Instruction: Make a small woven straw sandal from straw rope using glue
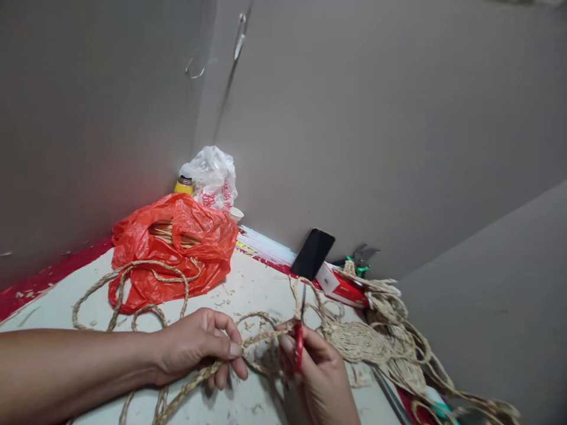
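A braided straw cord [262,338] runs between my two hands near the front middle of the table. My left hand [199,342] pinches it between thumb and fingers, and its tail trails down to the lower left. Scissors with red handles [299,349] are in my right hand [322,373], their dark blade pointing up and away. The thumb and fingertips of that hand also meet the cord beside the handles. Just right of it lies a flat coiled straw piece [357,341] with loose braided loops around it.
A red plastic bag [206,268] with straw inside stands at the back left, loops of cord before it. Behind are a white bag [215,171] and a yellow jar [183,186]. A phone [313,254] leans at the back. Straw scraps litter the white tabletop [248,277]; grey walls enclose it.
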A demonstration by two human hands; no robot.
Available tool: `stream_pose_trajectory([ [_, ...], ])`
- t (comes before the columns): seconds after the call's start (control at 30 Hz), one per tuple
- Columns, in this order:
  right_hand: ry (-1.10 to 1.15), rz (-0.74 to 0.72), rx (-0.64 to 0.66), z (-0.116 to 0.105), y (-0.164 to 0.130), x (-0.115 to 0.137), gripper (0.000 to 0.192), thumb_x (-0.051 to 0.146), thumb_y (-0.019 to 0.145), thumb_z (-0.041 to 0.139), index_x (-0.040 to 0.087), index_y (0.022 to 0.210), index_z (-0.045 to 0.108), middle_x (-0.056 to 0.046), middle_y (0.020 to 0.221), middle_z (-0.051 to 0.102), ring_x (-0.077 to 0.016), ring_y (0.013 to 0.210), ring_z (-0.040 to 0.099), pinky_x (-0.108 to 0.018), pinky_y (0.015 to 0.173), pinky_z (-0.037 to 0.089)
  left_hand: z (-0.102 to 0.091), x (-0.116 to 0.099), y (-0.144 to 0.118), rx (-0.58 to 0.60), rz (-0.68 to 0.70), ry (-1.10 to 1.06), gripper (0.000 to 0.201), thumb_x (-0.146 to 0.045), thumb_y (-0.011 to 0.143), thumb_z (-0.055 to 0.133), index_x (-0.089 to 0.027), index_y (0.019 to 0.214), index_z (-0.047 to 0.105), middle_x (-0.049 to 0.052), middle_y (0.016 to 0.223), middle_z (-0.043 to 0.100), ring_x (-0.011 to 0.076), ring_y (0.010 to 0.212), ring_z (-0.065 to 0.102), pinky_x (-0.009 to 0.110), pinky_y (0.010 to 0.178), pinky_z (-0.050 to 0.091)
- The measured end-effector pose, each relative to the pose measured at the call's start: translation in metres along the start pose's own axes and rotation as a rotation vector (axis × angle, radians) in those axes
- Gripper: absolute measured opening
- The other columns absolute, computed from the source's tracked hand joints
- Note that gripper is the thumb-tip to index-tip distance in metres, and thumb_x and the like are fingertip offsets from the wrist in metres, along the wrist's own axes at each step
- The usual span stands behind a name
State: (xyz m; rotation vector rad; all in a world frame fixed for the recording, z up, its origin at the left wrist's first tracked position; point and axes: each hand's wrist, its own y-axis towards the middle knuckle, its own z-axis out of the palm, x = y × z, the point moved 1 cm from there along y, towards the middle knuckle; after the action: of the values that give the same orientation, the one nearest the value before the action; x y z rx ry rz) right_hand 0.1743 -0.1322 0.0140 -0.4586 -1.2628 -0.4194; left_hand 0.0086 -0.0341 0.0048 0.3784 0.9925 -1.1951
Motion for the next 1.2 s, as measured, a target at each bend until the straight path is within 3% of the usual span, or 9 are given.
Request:
stream_pose_trajectory([
  [0.17,-0.004,-0.004,-0.019,0.004,0.006,-0.010,0.031,0.043,0.069,0.076,0.015,0.066,0.061,0.006,0.048,0.043,-0.0057,0.043,0.033,-0.017,0.041,0.024,-0.006,0.004,0.004,-0.097,0.051,0.024,0.025,-0.025,0.065,0.071,-0.014,0.076,0.051,0.009,0.073,0.073,0.0077,0.041,0.054,0.017,0.038,0.040],
  [0.43,-0.165,-0.010,0.042,0.009,-0.013,0.022,0.044,0.053,0.068,0.072,0.011,0.081,0.068,-0.005,0.071,0.066,-0.0063,0.046,0.048,-0.017,0.041,0.032,-0.015,0.011,0.010,-0.095,0.113,0.050,0.027,-0.026,0.064,0.069,-0.016,0.079,0.049,0.009,0.075,0.072,0.0083,0.042,0.055,0.017,0.037,0.037],
  [0.63,0.040,0.112,-0.035,-0.005,-0.033,0.017,0.048,0.052,0.068,0.074,0.010,0.089,0.066,-0.012,0.086,0.071,-0.0144,0.059,0.065,-0.020,0.045,0.046,-0.008,0.008,0.006,-0.075,0.180,0.211,0.032,-0.034,0.064,0.068,-0.018,0.081,0.046,0.005,0.070,0.070,0.0076,0.040,0.052,0.018,0.038,0.035],
  [0.77,0.308,0.227,-0.070,0.007,-0.031,0.009,0.043,0.046,0.074,0.070,0.009,0.094,0.061,-0.014,0.081,0.072,-0.0206,0.067,0.070,-0.028,0.053,0.054,0.011,-0.004,-0.007,-0.008,0.177,0.389,0.032,-0.036,0.063,0.066,-0.017,0.082,0.048,0.004,0.069,0.069,0.0082,0.041,0.053,0.019,0.042,0.036],
  [0.87,0.428,0.171,-0.063,0.020,-0.025,0.020,0.033,0.044,0.082,0.063,0.013,0.092,0.058,-0.009,0.074,0.070,-0.0159,0.060,0.068,-0.028,0.056,0.055,0.028,-0.015,-0.017,0.054,0.160,0.561,0.030,-0.035,0.063,0.068,-0.016,0.081,0.052,0.003,0.064,0.068,0.0088,0.039,0.051,0.020,0.043,0.036],
  [0.93,0.501,0.096,-0.078,0.024,-0.022,0.034,0.028,0.043,0.085,0.058,0.015,0.088,0.057,-0.002,0.066,0.066,-0.0082,0.044,0.058,-0.021,0.046,0.051,0.036,-0.022,-0.022,0.064,0.179,0.686,0.027,-0.034,0.062,0.067,-0.015,0.077,0.055,0.001,0.057,0.065,0.0072,0.036,0.045,0.020,0.041,0.032],
  [1.07,0.590,-0.068,-0.096,0.015,-0.018,0.067,0.030,0.045,0.087,0.054,0.016,0.084,0.056,0.008,0.051,0.049,-0.0010,0.028,0.027,-0.012,0.027,0.023,0.044,-0.041,-0.033,0.012,0.339,0.933,0.019,-0.033,0.070,0.059,-0.014,0.071,0.056,-0.003,0.052,0.055,0.0072,0.044,0.042,0.019,0.046,0.030],
  [1.13,0.616,-0.137,-0.118,0.002,-0.016,0.082,0.030,0.044,0.089,0.052,0.014,0.088,0.058,0.008,0.055,0.049,-0.0017,0.031,0.030,-0.013,0.028,0.025,0.046,-0.054,-0.042,0.002,0.424,1.082,0.019,-0.033,0.074,0.055,-0.014,0.071,0.056,-0.003,0.055,0.054,0.0091,0.051,0.045,0.020,0.051,0.033],
  [1.2,0.637,-0.192,-0.154,-0.012,-0.014,0.093,0.027,0.039,0.091,0.052,0.014,0.096,0.058,0.003,0.070,0.057,-0.0052,0.044,0.048,-0.017,0.039,0.040,0.047,-0.067,-0.054,-0.019,0.524,1.248,0.016,-0.029,0.078,0.052,-0.015,0.071,0.056,-0.002,0.060,0.053,0.0099,0.057,0.045,0.021,0.055,0.033],
])
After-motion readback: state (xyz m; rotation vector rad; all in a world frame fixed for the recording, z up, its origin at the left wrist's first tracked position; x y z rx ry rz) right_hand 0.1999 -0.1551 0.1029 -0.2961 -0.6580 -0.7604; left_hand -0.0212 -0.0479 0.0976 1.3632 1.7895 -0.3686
